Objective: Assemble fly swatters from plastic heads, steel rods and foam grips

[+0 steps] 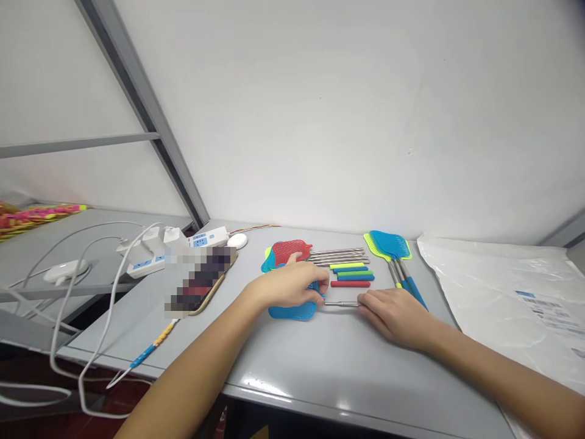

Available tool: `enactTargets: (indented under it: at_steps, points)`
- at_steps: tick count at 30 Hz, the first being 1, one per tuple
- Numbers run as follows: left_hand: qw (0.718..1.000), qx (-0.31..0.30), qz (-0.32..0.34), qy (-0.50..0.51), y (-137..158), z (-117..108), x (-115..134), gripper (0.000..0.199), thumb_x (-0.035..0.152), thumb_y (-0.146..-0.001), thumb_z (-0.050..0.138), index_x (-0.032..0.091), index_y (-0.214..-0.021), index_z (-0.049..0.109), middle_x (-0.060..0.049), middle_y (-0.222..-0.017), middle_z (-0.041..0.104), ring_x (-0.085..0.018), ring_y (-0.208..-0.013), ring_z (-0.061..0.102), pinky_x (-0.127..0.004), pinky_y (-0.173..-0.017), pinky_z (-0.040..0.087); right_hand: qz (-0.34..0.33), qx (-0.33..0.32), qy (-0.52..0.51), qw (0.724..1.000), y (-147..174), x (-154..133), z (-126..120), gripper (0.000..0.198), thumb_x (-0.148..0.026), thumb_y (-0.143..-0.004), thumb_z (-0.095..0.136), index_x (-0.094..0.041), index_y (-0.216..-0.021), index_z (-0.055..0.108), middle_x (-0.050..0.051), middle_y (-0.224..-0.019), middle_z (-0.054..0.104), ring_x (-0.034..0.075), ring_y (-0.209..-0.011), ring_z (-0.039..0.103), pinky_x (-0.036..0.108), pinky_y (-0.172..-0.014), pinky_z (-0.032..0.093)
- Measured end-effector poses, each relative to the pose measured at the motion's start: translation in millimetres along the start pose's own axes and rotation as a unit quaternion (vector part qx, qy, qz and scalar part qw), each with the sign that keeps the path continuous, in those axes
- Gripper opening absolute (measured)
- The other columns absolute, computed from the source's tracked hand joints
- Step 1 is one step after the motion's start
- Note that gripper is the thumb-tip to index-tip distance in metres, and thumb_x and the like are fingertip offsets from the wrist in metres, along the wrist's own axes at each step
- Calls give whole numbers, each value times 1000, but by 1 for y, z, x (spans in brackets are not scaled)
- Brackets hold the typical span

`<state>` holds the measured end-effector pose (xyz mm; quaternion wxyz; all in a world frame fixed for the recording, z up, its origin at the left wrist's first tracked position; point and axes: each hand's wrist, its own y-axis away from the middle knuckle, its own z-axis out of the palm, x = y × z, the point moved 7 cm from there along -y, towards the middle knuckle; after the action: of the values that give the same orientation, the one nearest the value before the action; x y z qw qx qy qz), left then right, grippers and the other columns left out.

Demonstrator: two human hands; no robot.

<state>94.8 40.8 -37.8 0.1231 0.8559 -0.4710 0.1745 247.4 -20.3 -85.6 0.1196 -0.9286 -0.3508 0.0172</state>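
The main danger now, it seems, is at the place where the metal rod (342, 303) meets the narrow neck of the blue paddle (292, 313), a little below the centre of the frame. If the rod is pushed at an angle, the neck, which looks like thin plastic, could bend or crack. The rod appears smooth and thin, so it could also turn or slide inside the fingers if the grip is too weak. A smaller risk is the red tube (351, 284), which lies just above the rod in the frame: it is round, and a knock from a knuckle could make it roll on the table (320, 366).

As for position, the blue paddle lies under and below the left hand (297, 283), its mesh flat or nearly flat at the lower centre. The thumb and fingers of this hand are closed at the neck; the exact contact is partly hidden. The rod runs almost level from there to the right hand (388, 308), right of centre, whose fingers are bent over its far end. What this palm covers, one cannot tell. Between the two hands, a short piece of bare metal is visible.
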Motion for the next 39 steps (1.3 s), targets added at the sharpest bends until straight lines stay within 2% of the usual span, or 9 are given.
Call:
enactTargets:
  at_steps: [4, 11, 21, 30, 39]
  points:
    - [1000, -7, -26, 10, 1, 0, -5, 14, 34, -78, 68, 23, -84, 60, 4, -84, 67, -17, -83, 54, -30, -83, 32, 7, 20, 0, 1000, 0, 4, -2, 25, -29, -99, 34, -19, -89, 54, 0, -71, 59, 12, -62, 54, 27, -58, 28]
    - [1000, -6, -8, 27, 1, 2, -5, 14, 35, -81, 65, 24, -90, 67, 0, -89, 67, -18, -84, 59, -25, -68, 37, 16, 31, 19, 999, 0, 4, -4, 26, -29, -98, 35, -18, -91, 57, 1, -72, 60, 13, -63, 56, 28, -57, 29]
    - [999, 0, 5, -44, 0, 5, 2, 12, 33, -83, 61, 23, -83, 68, 0, -84, 68, -19, -82, 60, -27, -70, 37, 13, 48, 48, 998, 1, 5, -5, 27, -30, -98, 37, -18, -92, 60, 0, -68, 59, 12, -61, 54, 28, -57, 27]
    - [997, 25, 37, -60, 3, -4, 11, 12, 32, -86, 59, 22, -86, 66, 0, -88, 66, -17, -86, 58, -26, -74, 37, 26, 45, -15, 999, 2, 7, -7, 27, -29, -98, 36, -18, -96, 61, 2, -72, 62, 12, -64, 56, 26, -57, 30]
    - [989, 45, 34, -137, -1, 2, 19, 14, 24, -86, 58, 19, -74, 63, 0, -80, 62, -16, -82, 57, -29, -73, 34, 19, 65, 43, 997, 1, 2, -13, 29, -28, -98, 36, -17, -90, 62, 1, -65, 59, 12, -59, 54, 28, -55, 27]
